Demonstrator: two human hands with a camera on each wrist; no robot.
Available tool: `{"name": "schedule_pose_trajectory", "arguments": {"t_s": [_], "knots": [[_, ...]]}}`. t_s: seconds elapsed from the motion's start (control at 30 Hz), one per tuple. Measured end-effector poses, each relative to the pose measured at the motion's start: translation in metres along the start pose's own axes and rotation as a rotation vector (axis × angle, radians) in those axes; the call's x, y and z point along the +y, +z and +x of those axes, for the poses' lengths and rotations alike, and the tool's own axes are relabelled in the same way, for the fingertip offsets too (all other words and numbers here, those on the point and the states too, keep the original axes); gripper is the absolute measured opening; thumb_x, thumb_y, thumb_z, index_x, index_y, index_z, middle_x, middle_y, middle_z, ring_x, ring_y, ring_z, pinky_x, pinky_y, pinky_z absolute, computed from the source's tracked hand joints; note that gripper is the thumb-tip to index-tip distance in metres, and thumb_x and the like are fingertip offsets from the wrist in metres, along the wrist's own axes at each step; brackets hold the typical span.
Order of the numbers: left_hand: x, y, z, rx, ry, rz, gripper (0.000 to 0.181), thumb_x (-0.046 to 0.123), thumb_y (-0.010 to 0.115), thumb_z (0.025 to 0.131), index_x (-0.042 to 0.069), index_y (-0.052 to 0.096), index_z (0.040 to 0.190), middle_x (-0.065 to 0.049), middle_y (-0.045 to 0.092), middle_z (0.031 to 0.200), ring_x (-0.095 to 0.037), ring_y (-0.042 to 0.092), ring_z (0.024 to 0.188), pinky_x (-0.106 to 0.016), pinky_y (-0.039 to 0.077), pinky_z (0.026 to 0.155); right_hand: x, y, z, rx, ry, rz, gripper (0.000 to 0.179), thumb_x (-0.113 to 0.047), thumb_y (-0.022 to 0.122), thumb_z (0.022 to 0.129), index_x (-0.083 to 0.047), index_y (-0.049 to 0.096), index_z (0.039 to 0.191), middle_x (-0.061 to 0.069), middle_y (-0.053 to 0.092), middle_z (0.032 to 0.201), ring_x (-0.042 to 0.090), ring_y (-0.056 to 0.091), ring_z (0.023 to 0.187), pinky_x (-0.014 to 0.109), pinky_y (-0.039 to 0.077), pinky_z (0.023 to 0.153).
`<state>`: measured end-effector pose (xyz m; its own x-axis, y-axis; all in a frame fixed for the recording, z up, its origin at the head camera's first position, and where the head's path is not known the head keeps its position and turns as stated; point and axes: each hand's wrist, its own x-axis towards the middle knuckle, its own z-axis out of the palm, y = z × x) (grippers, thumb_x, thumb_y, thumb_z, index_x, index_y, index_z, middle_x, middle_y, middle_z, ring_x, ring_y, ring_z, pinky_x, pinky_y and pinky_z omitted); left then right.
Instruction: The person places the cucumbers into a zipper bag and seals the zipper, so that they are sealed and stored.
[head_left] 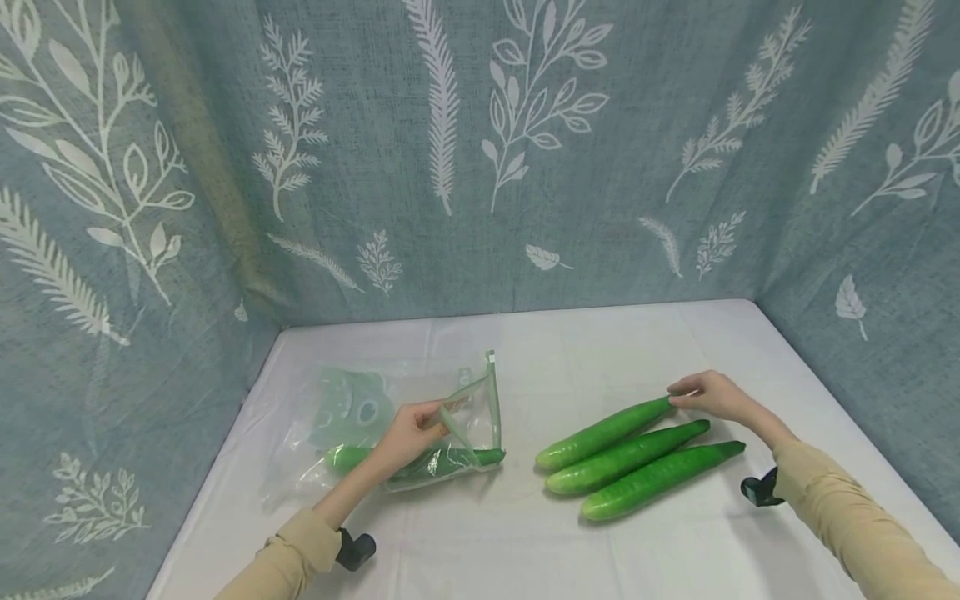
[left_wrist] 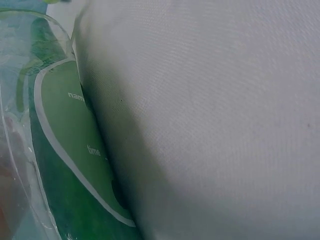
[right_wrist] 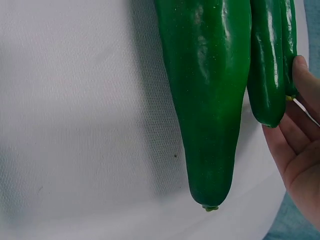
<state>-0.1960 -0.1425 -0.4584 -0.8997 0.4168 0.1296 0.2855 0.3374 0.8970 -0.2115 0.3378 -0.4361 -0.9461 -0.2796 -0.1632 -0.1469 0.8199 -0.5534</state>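
Observation:
My left hand [head_left: 408, 433] pinches the open mouth of a clear zip bag [head_left: 483, 400], holding one lip up. Inside the bag lies a green cucumber [head_left: 468, 457], partly covered by my forearm and hand. Close up in the left wrist view, the bag's green printed label [left_wrist: 70, 125] shows the words "name" and "time". Over to the right, my right hand [head_left: 712, 396] grips the stem end of the farthest of three loose cucumbers [head_left: 607, 433], thumb on one side and fingers on the other. The middle cucumber [right_wrist: 267, 65] and nearest cucumber [right_wrist: 210, 100] lie beside it.
A white cloth [head_left: 525, 550] covers the table. Blue-green curtains [head_left: 480, 250] with white leaf prints hang behind and along both sides. Each wrist wears a small black camera, such as the left wrist camera [head_left: 356, 550].

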Motion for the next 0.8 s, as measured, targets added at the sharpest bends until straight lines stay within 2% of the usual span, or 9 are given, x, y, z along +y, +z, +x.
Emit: {"name": "schedule_pose_trajectory", "arguments": {"t_s": [0.37,0.57,0.8], "knots": [[0.0001,-0.0003,0.0003,-0.001,-0.01,-0.002,0.042,0.018,0.066,0.086,0.0,0.06,0.124,-0.02,0.058,0.129,-0.04,0.049,0.126,-0.055,0.036,0.109,0.0041,-0.0006,-0.0015,-0.02,-0.001,0.057,0.04,-0.025,0.064,0.09,0.006,0.062,0.116,0.024,0.066,0.112,0.03,0.066,0.094,0.043,0.057,0.079],[0.0027,-0.0003,-0.0015,-0.006,0.0,-0.009,0.041,0.019,0.065,0.087,-0.003,0.06,0.121,-0.018,0.058,0.129,-0.039,0.048,0.128,-0.057,0.034,0.11,0.0053,-0.002,-0.0039,-0.023,0.002,0.126,0.041,-0.025,0.065,0.09,0.006,0.062,0.116,0.022,0.067,0.11,0.026,0.066,0.095,0.04,0.057,0.08],[0.0043,0.0002,-0.0036,-0.005,0.0,-0.005,0.042,0.021,0.065,0.087,-0.002,0.06,0.122,-0.018,0.058,0.129,-0.039,0.048,0.128,-0.057,0.033,0.11,0.0063,-0.0059,-0.0095,-0.047,0.001,0.216,0.047,-0.028,0.062,0.091,0.007,0.057,0.123,0.025,0.063,0.116,0.032,0.064,0.103,0.042,0.056,0.085]]}}
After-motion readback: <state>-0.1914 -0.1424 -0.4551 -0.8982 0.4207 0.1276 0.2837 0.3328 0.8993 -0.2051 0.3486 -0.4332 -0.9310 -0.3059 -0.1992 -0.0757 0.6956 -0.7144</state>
